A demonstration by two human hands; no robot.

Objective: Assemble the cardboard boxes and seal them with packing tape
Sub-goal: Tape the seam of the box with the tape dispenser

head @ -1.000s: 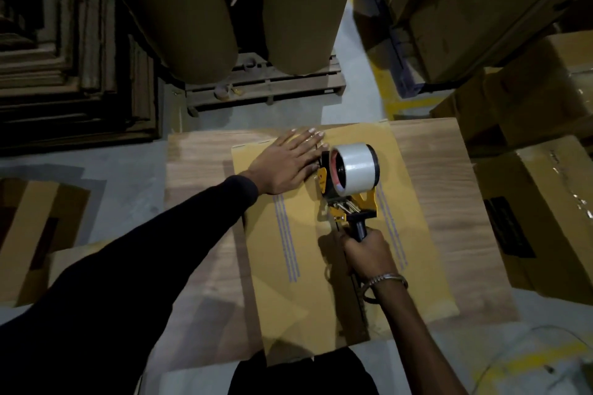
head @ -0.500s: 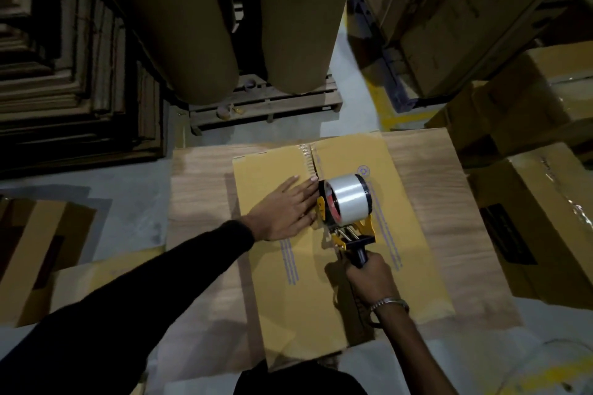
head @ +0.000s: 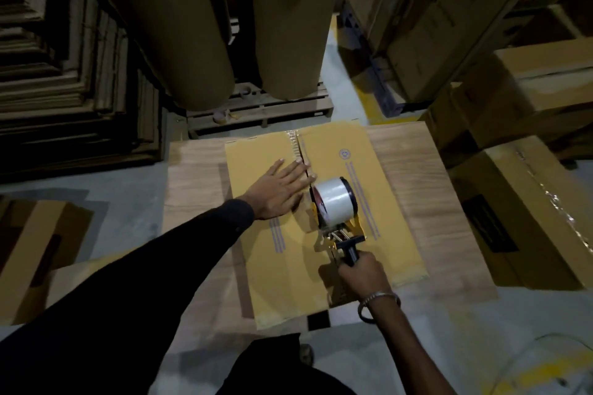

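Note:
A yellow cardboard box [head: 378, 176] stands on a wooden table [head: 426, 212], its two top flaps meeting at a centre seam. My left hand [head: 279, 189] lies flat with straight fingers on the left flap, fingertips at the seam. My right hand [head: 361, 276] grips the black handle of a yellow tape dispenser [head: 335, 212]. The dispenser carries a roll of clear tape and sits on the seam around the middle of the box. A strip of tape shows on the seam beyond my left hand, at the far edge.
Two big brown paper rolls [head: 288, 19] stand on a pallet [head: 260, 109] behind the table. Flat cardboard is stacked at the left [head: 64, 80]. Sealed cartons [head: 526, 218] crowd the right side. A flattened box [head: 29, 244] lies on the floor at left.
The dispenser has been drawn along the seam from near the far edge toward me, leaving tape behind it. My left hand slid back along the left flap as well.

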